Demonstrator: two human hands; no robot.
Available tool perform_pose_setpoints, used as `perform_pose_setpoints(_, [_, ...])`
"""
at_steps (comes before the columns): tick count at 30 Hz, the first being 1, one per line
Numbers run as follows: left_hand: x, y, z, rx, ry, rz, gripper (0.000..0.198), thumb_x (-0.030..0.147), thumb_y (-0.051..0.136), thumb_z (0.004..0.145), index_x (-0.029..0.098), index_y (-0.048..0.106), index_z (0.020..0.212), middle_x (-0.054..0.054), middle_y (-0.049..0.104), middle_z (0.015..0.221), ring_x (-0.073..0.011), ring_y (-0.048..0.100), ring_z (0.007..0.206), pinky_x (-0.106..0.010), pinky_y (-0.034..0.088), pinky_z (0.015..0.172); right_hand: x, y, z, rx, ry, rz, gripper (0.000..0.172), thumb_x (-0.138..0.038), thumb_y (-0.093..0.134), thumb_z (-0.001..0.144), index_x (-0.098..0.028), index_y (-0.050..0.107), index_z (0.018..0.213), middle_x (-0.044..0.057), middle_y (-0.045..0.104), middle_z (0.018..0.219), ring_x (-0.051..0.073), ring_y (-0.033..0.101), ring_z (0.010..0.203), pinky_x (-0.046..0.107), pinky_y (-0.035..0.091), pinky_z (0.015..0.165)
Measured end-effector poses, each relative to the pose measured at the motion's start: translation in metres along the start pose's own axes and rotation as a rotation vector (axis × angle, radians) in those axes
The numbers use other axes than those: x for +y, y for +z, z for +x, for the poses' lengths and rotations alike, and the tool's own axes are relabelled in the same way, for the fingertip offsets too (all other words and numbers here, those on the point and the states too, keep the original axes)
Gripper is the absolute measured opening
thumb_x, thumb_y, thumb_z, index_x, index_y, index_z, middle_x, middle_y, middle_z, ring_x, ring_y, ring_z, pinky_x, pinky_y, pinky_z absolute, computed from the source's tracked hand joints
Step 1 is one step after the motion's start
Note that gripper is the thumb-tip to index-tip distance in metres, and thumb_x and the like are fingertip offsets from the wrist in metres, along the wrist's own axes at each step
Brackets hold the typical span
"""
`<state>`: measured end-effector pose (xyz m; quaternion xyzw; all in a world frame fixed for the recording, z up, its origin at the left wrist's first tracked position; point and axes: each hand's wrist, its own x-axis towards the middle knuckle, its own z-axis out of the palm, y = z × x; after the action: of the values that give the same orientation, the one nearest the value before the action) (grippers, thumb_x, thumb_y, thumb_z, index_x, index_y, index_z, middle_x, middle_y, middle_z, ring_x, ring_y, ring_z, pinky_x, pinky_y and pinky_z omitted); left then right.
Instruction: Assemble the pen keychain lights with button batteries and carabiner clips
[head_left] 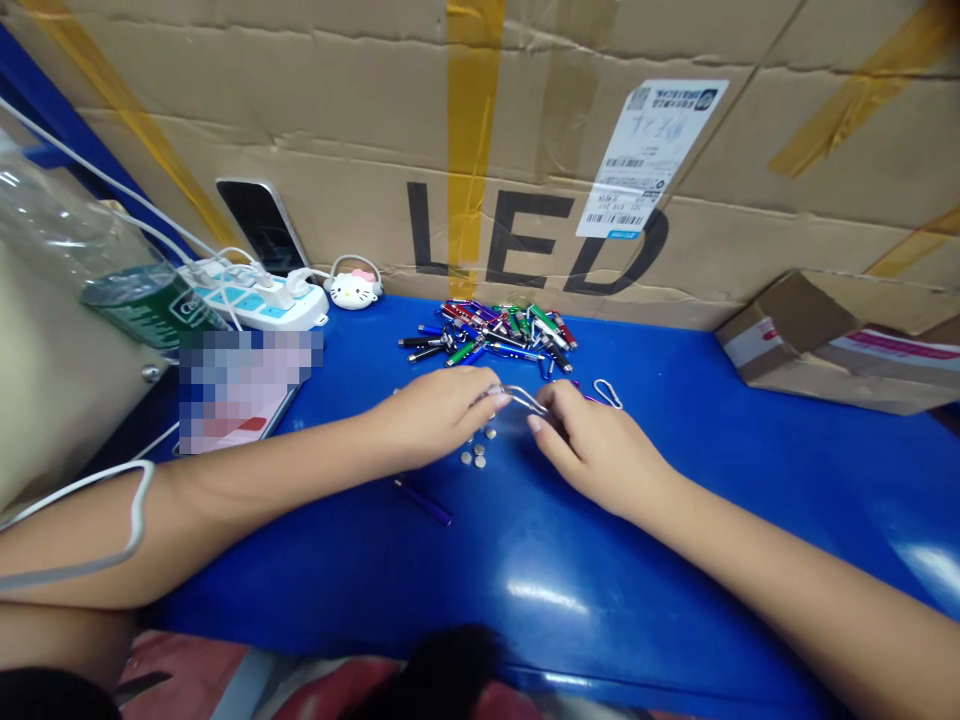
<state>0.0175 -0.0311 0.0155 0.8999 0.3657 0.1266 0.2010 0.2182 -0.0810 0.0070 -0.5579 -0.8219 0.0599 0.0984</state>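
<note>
A silver carabiner [525,399] spans the gap between my two hands. My left hand [450,412] pinches one end of it between thumb and fingers. At the other end, the curled fingers of my right hand [592,440] close on it, partly hiding it. Button cells [479,455] lie on the blue table [480,570] just below my left hand. Nearer to me is a slim purple tube [424,502], like a penlight body. Another carabiner [607,393] rests beyond my right hand, beside a purple piece that the hand mostly covers.
Behind my hands lies a pile of coloured mini flashlights [495,335] with clips. A large cardboard box [337,120] walls off the back. On the left are a power strip [277,308], a phone [259,225], a blurred-screen device [247,395] and cables. A small open carton [832,345] stands right.
</note>
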Motion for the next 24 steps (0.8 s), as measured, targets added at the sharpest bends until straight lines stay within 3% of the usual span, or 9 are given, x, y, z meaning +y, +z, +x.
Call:
perform_pose_setpoints(4, [-0.025,-0.006,0.008,0.055,-0.066,0.238,0.03,0.03,0.037,0.095,0.016,0.054,0.114,-0.008,0.062,0.113,-0.023,0.057,0.103,-0.033,0.043,0.084,0.015,0.006,0.004,0.117,0.041,0.006,0.032,-0.036,0.042,0.09,-0.016,0.047,0.115,0.007,0.067,0.086,0.021,0.063,0.073,0.03,0.042,0.061])
perform_pose_setpoints(10, [-0.038,-0.009,0.009,0.089,-0.036,0.585,0.027,0.025,0.038,0.094,0.014,0.059,0.107,-0.012,0.064,0.097,-0.0261,0.057,0.092,-0.036,0.042,0.078,0.018,0.015,0.007,0.174,-0.188,-0.152,0.024,-0.03,0.043,0.091,-0.015,0.061,0.099,0.011,0.063,0.094,0.024,0.055,0.085,0.037,0.041,0.075])
perform_pose_setpoints(14, [-0.031,-0.017,0.005,0.111,0.003,0.717,0.023,0.02,0.042,0.091,0.013,0.059,0.105,-0.014,0.062,0.1,-0.0253,0.056,0.09,-0.033,0.04,0.071,0.011,0.019,0.003,0.169,-0.374,-0.102,0.028,-0.029,0.043,0.092,-0.016,0.062,0.108,0.012,0.061,0.105,0.025,0.051,0.094,0.039,0.038,0.079])
perform_pose_setpoints(16, [-0.026,-0.025,0.002,0.046,0.007,0.708,0.02,0.02,0.043,0.09,0.014,0.062,0.097,-0.011,0.063,0.096,-0.0246,0.058,0.088,-0.032,0.039,0.07,0.008,0.019,0.002,0.131,-0.44,-0.078,0.031,-0.028,0.043,0.092,-0.018,0.06,0.115,0.012,0.06,0.111,0.025,0.05,0.098,0.04,0.037,0.081])
perform_pose_setpoints(20, [-0.021,-0.041,-0.004,-0.228,0.017,0.581,0.012,0.021,0.055,0.084,0.023,0.066,0.089,-0.003,0.067,0.09,-0.0224,0.061,0.085,-0.03,0.039,0.067,0.007,0.019,0.0,0.091,-0.483,-0.052,0.031,-0.028,0.042,0.093,-0.02,0.062,0.115,0.01,0.059,0.113,0.025,0.049,0.1,0.04,0.036,0.082])
perform_pose_setpoints(24, [-0.022,-0.045,-0.006,-0.326,-0.018,0.563,0.016,0.02,0.054,0.084,0.024,0.067,0.093,-0.004,0.067,0.093,-0.0226,0.062,0.089,-0.029,0.04,0.068,0.01,0.022,0.0,0.114,-0.448,0.012,0.027,-0.031,0.045,0.093,-0.02,0.065,0.107,0.009,0.061,0.106,0.022,0.051,0.096,0.038,0.036,0.081])
